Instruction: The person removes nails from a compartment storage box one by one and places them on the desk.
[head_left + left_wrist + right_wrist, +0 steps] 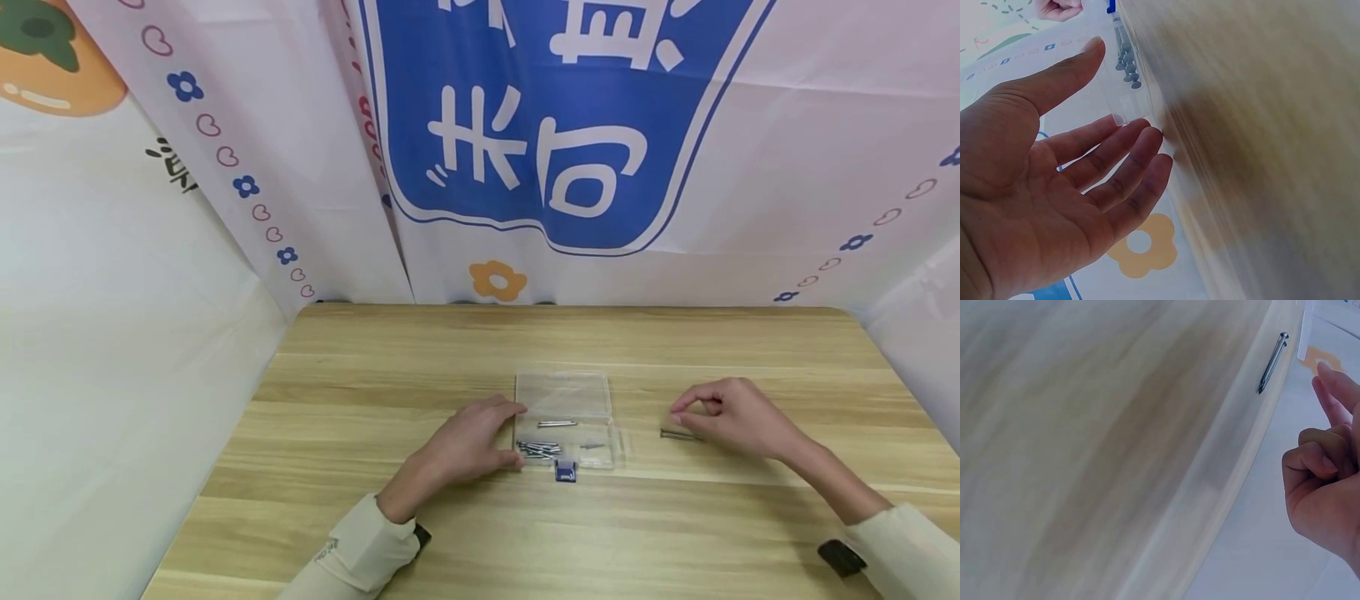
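1. Standing part done, as I judge it, is the work with the nails: the bunch of nails (540, 451) is inside the clear box (585, 461), a single nail (557, 424) lies just behind, and a small grey piece (592, 446) sits in the right part.
2. Outside the box is a loose nail (678, 435), perhaps two side by side, between the box and the table's right edge. The lid (562, 394) is not closed; it lies back toward the far edge of the table (420, 358).
3. The left hand (468, 437) is relaxed and spread, fingertips along the box's left side, thumb by its near left corner, gripping nothing.
4. The right hand (742, 417) hovers over the loose nail, forefinger and thumb tips together, other fingers curled in; nothing shows between them.
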`<state>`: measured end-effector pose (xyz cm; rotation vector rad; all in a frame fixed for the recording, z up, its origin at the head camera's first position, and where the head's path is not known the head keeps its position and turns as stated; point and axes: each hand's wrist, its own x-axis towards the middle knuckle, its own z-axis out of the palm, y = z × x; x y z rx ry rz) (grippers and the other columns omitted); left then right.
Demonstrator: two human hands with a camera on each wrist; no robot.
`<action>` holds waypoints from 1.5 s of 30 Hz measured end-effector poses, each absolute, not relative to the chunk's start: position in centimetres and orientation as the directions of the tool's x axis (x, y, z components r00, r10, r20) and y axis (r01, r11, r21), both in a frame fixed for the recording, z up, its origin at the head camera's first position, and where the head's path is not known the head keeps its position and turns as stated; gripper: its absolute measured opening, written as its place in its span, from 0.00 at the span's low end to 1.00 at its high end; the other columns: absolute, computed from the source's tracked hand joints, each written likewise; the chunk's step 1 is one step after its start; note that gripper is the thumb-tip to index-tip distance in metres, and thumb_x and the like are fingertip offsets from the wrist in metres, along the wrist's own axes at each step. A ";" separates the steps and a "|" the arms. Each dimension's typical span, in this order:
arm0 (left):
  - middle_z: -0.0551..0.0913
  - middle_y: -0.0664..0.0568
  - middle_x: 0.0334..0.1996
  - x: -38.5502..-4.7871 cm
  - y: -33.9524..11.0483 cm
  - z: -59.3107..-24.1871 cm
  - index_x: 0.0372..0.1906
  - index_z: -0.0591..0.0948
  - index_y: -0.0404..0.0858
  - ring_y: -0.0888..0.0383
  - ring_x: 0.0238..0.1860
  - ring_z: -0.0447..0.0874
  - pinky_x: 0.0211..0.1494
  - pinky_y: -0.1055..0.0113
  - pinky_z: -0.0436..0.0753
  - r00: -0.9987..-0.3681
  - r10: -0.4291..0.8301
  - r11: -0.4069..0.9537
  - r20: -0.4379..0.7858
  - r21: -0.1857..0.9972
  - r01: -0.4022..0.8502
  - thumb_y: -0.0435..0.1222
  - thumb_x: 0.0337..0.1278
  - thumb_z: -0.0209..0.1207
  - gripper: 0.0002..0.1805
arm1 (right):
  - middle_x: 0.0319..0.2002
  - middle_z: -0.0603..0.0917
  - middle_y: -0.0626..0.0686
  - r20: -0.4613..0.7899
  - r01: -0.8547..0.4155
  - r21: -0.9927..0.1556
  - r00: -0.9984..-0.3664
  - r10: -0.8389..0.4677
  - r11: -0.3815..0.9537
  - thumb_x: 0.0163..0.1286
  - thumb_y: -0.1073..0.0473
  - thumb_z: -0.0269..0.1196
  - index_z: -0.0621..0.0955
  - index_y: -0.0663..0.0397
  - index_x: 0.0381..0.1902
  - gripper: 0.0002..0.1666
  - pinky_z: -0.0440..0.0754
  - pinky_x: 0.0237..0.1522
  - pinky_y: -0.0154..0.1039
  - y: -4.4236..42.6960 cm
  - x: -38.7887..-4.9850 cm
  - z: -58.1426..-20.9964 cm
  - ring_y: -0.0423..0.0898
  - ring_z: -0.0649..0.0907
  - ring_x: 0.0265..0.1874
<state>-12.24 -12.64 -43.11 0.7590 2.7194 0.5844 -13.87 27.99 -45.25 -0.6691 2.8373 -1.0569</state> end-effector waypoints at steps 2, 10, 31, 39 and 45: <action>0.83 0.45 0.67 -12.3 -12.6 -43.1 0.73 0.78 0.37 0.47 0.67 0.83 0.72 0.49 0.81 -0.831 0.539 0.783 -0.137 0.445 0.435 0.46 0.61 0.77 0.39 | 0.16 0.58 0.34 0.105 -0.377 -0.639 -0.906 -0.409 0.671 0.68 0.60 0.76 0.93 0.46 0.38 0.03 0.62 0.20 0.29 27.6 -14.0 -45.2 0.28 0.57 0.16; 0.84 0.45 0.66 -12.3 -12.6 -43.2 0.73 0.78 0.37 0.48 0.65 0.84 0.71 0.50 0.82 -0.831 0.540 0.781 -0.137 0.449 0.434 0.46 0.61 0.77 0.39 | 0.15 0.57 0.35 0.096 -0.382 -0.669 -0.895 -0.435 0.637 0.68 0.56 0.77 0.93 0.47 0.41 0.06 0.60 0.20 0.28 25.9 -14.1 -45.3 0.28 0.55 0.16; 0.85 0.45 0.65 -12.5 -12.5 -43.2 0.73 0.78 0.36 0.47 0.65 0.84 0.70 0.50 0.83 -0.830 0.541 0.773 -0.132 0.465 0.431 0.45 0.60 0.78 0.39 | 0.26 0.89 0.41 0.057 -0.370 -0.731 -0.870 -0.490 0.573 0.68 0.56 0.77 0.95 0.51 0.43 0.08 0.55 0.17 0.25 21.6 -15.1 -45.3 0.27 0.53 0.12; 0.84 0.45 0.66 -12.4 -12.6 -43.3 0.73 0.78 0.36 0.46 0.66 0.84 0.71 0.49 0.82 -0.831 0.543 0.766 -0.122 0.477 0.431 0.44 0.60 0.78 0.39 | 0.13 0.74 0.37 0.030 -0.377 -0.722 -0.855 -0.518 0.580 0.68 0.57 0.77 0.95 0.49 0.44 0.08 0.55 0.18 0.24 20.4 -15.5 -45.4 0.28 0.54 0.12; 0.85 0.45 0.65 -12.5 -12.6 -43.4 0.72 0.79 0.35 0.46 0.65 0.84 0.71 0.49 0.82 -0.830 0.545 0.765 -0.118 0.475 0.435 0.44 0.59 0.78 0.39 | 0.24 0.90 0.41 0.027 -0.396 -0.714 -0.840 -0.542 0.578 0.68 0.56 0.76 0.95 0.47 0.42 0.06 0.55 0.18 0.25 19.2 -15.7 -45.6 0.30 0.56 0.12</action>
